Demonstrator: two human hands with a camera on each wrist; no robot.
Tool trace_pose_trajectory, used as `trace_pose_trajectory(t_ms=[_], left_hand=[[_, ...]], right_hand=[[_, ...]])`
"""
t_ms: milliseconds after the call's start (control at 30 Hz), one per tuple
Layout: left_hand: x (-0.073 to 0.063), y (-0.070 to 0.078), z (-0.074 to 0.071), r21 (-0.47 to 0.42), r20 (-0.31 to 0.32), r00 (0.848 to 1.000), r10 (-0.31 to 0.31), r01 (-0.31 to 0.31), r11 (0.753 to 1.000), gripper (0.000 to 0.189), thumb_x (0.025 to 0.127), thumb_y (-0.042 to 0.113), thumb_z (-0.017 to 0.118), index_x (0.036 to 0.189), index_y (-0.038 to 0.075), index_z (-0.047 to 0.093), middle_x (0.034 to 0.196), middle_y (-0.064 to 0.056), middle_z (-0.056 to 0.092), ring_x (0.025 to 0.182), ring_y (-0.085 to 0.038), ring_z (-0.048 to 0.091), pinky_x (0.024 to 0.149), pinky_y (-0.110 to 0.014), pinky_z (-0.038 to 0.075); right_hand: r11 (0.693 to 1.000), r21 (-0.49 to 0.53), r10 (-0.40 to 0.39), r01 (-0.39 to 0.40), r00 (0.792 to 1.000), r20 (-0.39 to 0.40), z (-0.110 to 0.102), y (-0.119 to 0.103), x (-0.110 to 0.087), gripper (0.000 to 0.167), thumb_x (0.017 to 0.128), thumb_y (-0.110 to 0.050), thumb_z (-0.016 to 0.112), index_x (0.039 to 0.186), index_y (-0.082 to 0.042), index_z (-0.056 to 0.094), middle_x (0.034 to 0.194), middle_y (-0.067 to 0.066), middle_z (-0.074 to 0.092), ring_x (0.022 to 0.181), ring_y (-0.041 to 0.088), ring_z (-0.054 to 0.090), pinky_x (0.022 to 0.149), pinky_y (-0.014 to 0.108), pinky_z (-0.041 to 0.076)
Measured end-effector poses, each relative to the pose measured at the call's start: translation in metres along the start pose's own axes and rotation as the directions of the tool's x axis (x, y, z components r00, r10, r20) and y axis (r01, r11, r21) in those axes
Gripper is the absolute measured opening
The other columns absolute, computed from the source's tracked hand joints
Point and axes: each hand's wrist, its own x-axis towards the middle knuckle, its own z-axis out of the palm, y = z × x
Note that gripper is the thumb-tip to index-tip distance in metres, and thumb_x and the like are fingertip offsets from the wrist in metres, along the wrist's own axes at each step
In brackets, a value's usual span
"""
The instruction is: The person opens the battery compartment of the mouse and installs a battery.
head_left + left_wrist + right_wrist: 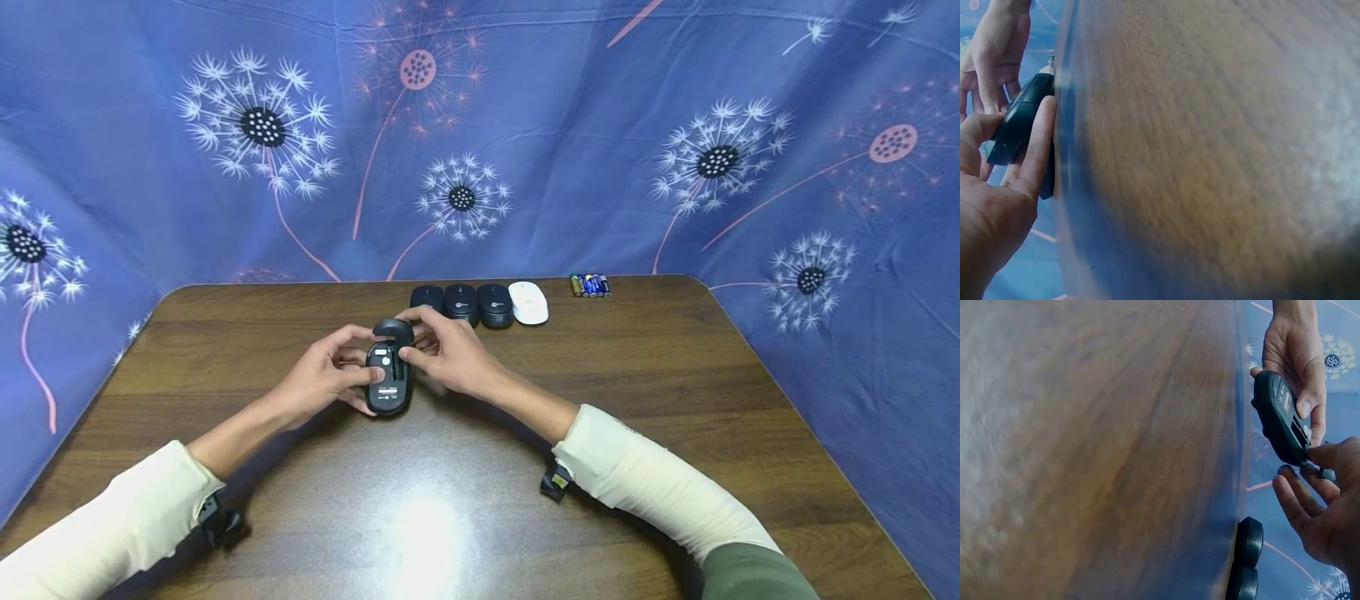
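A black computer mouse [386, 387] is held above the table with its underside up, showing labels and an open battery slot. My left hand [326, 371] grips it from the left side, thumb on the underside. At its far end a dark rounded battery cover [394, 331] stands apart from the slot. My right hand [453, 354] holds this cover with its fingers, and its thumb tip lies by the slot. In the right wrist view the mouse [1279, 419] is tilted, and the right hand [1329, 506] partly hides the cover [1327, 475].
Three black mice [495, 306] and a white mouse [529, 302] stand in a row at the table's back edge. Several batteries [591, 286] lie right of them. A blue patterned cloth [570, 167] hangs behind the brown wooden table [637, 375].
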Motion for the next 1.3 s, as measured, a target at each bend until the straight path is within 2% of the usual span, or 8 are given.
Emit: trace_pose_trajectory(t_ms=[200,300,567,767,900,1033,1300], left_hand=[[-0.001,-0.002,-0.003,0.009,-0.012,1.0,-0.001,0.001,1.0,0.058,0.104,-0.005,0.072,0.157,-0.002,0.049,0.114,-0.023,0.077,0.09,-0.028,0.084,0.074,-0.057,0.075],[-0.002,-0.003,-0.005,0.014,-0.016,1.0,-0.002,0.003,1.0,0.059,0.104,-0.003,0.073,0.158,-0.001,0.049,0.116,-0.024,0.077,0.09,-0.029,0.084,0.074,-0.057,0.075],[-0.002,-0.003,-0.005,0.01,-0.021,1.0,0.01,-0.009,1.0,0.06,0.104,-0.005,0.073,0.158,-0.001,0.049,0.115,-0.022,0.078,0.089,-0.029,0.084,0.073,-0.057,0.075],[-0.004,-0.002,-0.006,0.007,-0.029,1.0,0.009,-0.008,1.0,0.06,0.104,-0.005,0.073,0.159,0.0,0.049,0.117,-0.023,0.077,0.089,-0.029,0.084,0.074,-0.056,0.075],[-0.005,-0.002,-0.006,0.01,-0.031,0.999,0.006,-0.006,1.0,0.06,0.104,-0.005,0.073,0.159,0.001,0.05,0.119,-0.026,0.076,0.09,-0.029,0.084,0.075,-0.056,0.075],[-0.006,-0.003,-0.006,0.013,-0.034,0.999,0.01,-0.01,1.0,0.06,0.104,-0.004,0.073,0.159,0.0,0.049,0.119,-0.026,0.075,0.09,-0.029,0.083,0.075,-0.055,0.075],[-0.005,-0.004,-0.004,-0.005,-0.038,0.999,0.017,-0.018,1.0,0.061,0.104,-0.005,0.073,0.159,-0.001,0.048,0.114,-0.02,0.077,0.09,-0.029,0.083,0.074,-0.055,0.075]], right_hand=[[1.0,0.013,0.008,-0.007,0.996,-0.094,0.001,0.0,-0.001,0.044,0.104,-0.012,0.082,0.146,-0.01,0.067,0.107,0.011,0.086,0.09,0.018,0.082,0.083,0.022,0.069],[0.999,0.028,0.025,-0.022,0.994,-0.104,-0.001,0.002,-0.004,0.043,0.104,-0.012,0.081,0.145,-0.009,0.068,0.103,0.01,0.083,0.083,0.013,0.077,0.079,0.023,0.068],[0.992,0.031,0.125,-0.124,0.992,-0.02,-0.013,0.012,-0.019,0.042,0.102,-0.01,0.081,0.143,-0.009,0.071,0.094,0.007,0.083,0.073,0.011,0.071,0.067,0.021,0.06],[0.972,0.074,0.222,-0.225,0.974,0.049,-0.025,0.019,-0.036,0.043,0.101,-0.008,0.082,0.143,-0.006,0.072,0.091,0.008,0.082,0.074,0.019,0.075,0.059,0.03,0.066],[0.955,0.085,0.278,-0.285,0.957,0.084,-0.033,0.02,-0.046,0.045,0.101,-0.008,0.082,0.145,-0.005,0.071,0.092,0.009,0.083,0.077,0.021,0.078,0.061,0.036,0.07],[0.945,0.062,0.315,-0.322,0.943,0.105,-0.039,0.023,-0.054,0.048,0.101,-0.009,0.083,0.147,-0.006,0.07,0.092,0.008,0.084,0.079,0.02,0.08,0.066,0.036,0.071],[0.935,0.066,0.336,-0.349,0.928,0.16,-0.054,0.027,-0.068,0.052,0.099,-0.007,0.084,0.148,-0.001,0.068,0.087,0.01,0.084,0.075,0.018,0.079,0.072,0.035,0.073]])
